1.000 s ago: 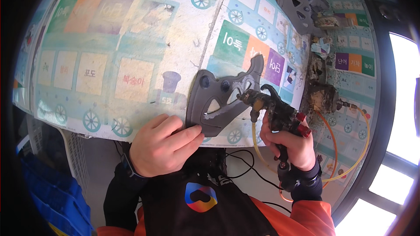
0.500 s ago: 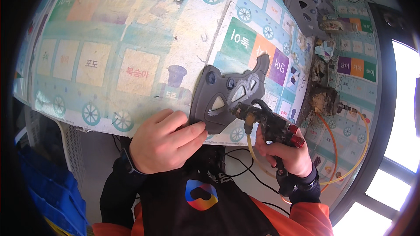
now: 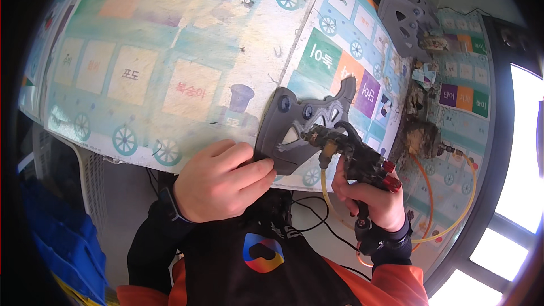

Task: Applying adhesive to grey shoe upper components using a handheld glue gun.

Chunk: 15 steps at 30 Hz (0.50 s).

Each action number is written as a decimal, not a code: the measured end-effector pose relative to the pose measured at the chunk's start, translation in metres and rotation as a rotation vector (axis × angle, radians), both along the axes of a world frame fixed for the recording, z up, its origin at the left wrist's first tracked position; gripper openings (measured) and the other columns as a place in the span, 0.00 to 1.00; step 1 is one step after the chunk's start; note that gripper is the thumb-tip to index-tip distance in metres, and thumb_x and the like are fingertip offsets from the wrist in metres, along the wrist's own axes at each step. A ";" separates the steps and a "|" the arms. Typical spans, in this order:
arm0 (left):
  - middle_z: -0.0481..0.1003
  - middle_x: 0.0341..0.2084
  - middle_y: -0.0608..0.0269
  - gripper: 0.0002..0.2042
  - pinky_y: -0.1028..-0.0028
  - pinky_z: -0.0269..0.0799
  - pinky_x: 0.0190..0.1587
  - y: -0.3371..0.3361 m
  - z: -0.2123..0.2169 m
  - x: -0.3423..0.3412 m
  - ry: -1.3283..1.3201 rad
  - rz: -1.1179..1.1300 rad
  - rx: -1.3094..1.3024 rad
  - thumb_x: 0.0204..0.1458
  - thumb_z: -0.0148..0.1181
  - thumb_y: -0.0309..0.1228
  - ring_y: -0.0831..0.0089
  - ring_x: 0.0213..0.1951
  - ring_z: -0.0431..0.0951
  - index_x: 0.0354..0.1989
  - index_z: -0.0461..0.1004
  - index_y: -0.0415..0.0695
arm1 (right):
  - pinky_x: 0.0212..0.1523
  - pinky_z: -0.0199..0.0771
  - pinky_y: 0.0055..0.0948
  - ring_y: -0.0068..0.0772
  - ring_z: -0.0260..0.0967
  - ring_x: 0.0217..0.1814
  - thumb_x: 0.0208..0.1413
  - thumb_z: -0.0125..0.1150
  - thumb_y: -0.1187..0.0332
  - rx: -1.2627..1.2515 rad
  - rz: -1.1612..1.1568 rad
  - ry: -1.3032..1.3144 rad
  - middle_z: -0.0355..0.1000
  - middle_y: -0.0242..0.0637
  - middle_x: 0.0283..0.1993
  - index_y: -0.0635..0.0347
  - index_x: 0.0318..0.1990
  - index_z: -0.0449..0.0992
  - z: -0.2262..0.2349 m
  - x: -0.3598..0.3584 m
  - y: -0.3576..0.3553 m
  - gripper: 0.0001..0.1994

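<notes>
A dark grey moulded piece with cut-out holes and two round dimples lies near the table's front edge. Whitish residue shows around its holes. My left hand pinches its lower left corner between thumb and fingers. In my right hand is a dirty black spray gun with red knobs at its back end, gripped by the handle. Its nozzle points left, close over the piece and partly covering a hole. A yellowish hose hangs from beneath the gun's front.
Printed sheets with train pictures cover the table. More grey pieces are piled at the far right. A grimy block with a hose fitting stands right of the table, with orange and yellow hoses. Blue crates sit at lower left.
The spray gun's nozzle has moved slightly away from me over the grey piece, closer to its left hole. My left hand keeps its hold. The whole view has shifted a little.
</notes>
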<state>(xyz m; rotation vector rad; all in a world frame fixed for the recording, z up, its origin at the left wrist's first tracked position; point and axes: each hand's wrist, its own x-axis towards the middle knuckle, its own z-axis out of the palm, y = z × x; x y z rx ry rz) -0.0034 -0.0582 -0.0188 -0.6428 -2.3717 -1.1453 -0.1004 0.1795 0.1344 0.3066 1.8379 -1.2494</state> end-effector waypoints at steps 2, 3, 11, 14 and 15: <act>0.83 0.41 0.70 0.13 0.72 0.73 0.34 0.000 0.000 0.000 0.000 -0.001 0.003 0.37 0.68 0.23 0.71 0.33 0.72 0.35 0.86 0.43 | 0.22 0.61 0.20 0.18 0.64 0.21 0.52 0.59 0.84 0.003 -0.002 0.003 0.74 0.34 0.32 0.67 0.47 0.72 0.000 0.000 -0.002 0.14; 0.83 0.41 0.70 0.13 0.73 0.73 0.34 0.000 0.000 0.000 0.004 -0.002 0.006 0.37 0.68 0.23 0.71 0.33 0.72 0.35 0.86 0.43 | 0.22 0.61 0.20 0.18 0.65 0.21 0.53 0.60 0.84 -0.009 0.002 -0.003 0.74 0.34 0.33 0.66 0.47 0.72 -0.001 0.001 -0.002 0.14; 0.83 0.41 0.70 0.13 0.73 0.73 0.33 -0.001 0.002 -0.001 0.007 -0.005 0.014 0.37 0.69 0.23 0.71 0.33 0.72 0.35 0.86 0.43 | 0.23 0.61 0.19 0.15 0.65 0.22 0.55 0.62 0.82 -0.016 0.060 -0.047 0.76 0.32 0.34 0.65 0.49 0.74 0.000 0.004 -0.012 0.14; 0.83 0.41 0.70 0.12 0.73 0.73 0.33 -0.002 0.002 -0.001 0.009 -0.006 0.008 0.38 0.69 0.24 0.71 0.32 0.72 0.35 0.86 0.43 | 0.24 0.61 0.19 0.15 0.64 0.22 0.56 0.62 0.80 0.035 0.077 -0.060 0.76 0.30 0.34 0.65 0.50 0.74 0.000 0.007 -0.013 0.14; 0.83 0.42 0.70 0.12 0.73 0.73 0.33 -0.003 0.002 -0.001 0.009 -0.010 0.008 0.37 0.69 0.24 0.71 0.33 0.72 0.35 0.86 0.44 | 0.24 0.61 0.18 0.14 0.64 0.22 0.57 0.63 0.79 0.032 0.084 -0.072 0.76 0.29 0.33 0.65 0.50 0.75 -0.002 0.009 -0.013 0.13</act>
